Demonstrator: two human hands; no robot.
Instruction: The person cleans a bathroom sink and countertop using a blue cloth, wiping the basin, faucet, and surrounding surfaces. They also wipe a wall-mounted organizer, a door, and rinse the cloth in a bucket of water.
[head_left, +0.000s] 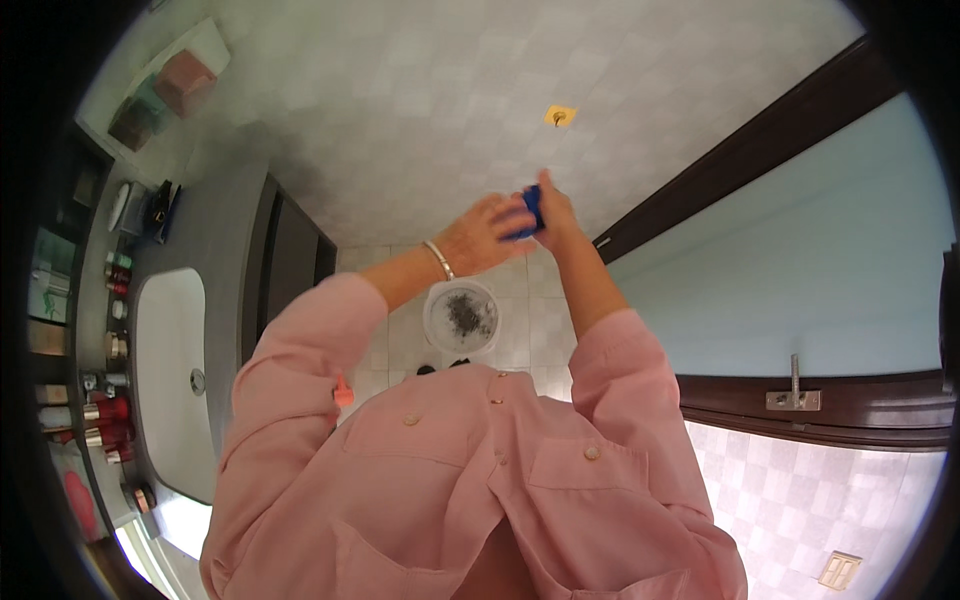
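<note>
A small dark-blue item (532, 204), perhaps a folded cloth, sits between my two hands in front of the tiled wall. My left hand (476, 234), with a silver bangle (439, 259) at the wrist, has its blurred fingers over the near side of it. From the other side my right hand (555, 211) grips it, thumb pointing up. Fingers hide much of the blue item. Below my hands, a round white bucket (430, 330) stands on the floor tiles. Dark, clumped matter (466, 315) shows inside it; whether it also contains water I cannot tell.
Left, a grey counter (214, 217) holds a white basin (169, 360) and several bottles (109, 420). A dark cabinet (289, 240) is beneath. Right stands a door (780, 240) with a pale-blue panel and metal handle (795, 394). A yellow wall fitting (559, 116) is ahead.
</note>
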